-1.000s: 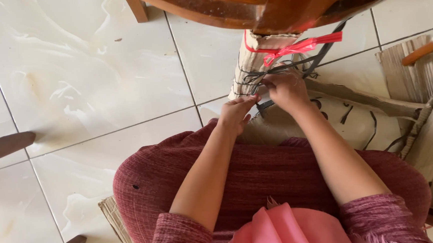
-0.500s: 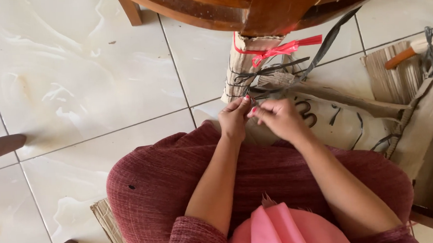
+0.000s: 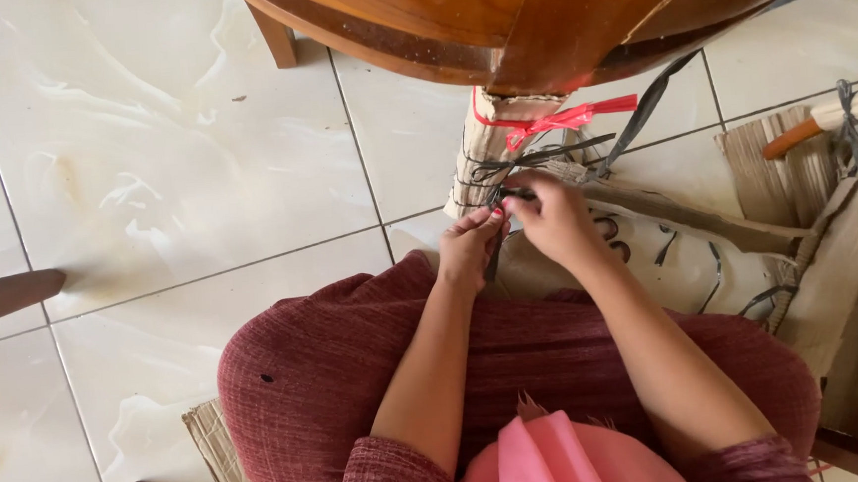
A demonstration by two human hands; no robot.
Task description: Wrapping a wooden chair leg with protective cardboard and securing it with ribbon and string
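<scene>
Both hands meet at a thin, dark, flat strap [image 3: 506,195] wound around the corrugated cardboard wrap [image 3: 479,163] on a glossy wooden furniture leg. The right hand [image 3: 552,219] pinches the strap between fingertips; the left hand [image 3: 469,246] grips its hanging end just below. A red plastic ribbon [image 3: 551,119] is tied higher up, above smooth marbled floor tiles [image 3: 176,157].

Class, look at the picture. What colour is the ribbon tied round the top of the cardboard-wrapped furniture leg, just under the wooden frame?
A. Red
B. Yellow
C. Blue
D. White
A: a red ribbon is knotted round the top of the cardboard-wrapped leg, above the dark strap that the left hand and right hand pinch.
</scene>
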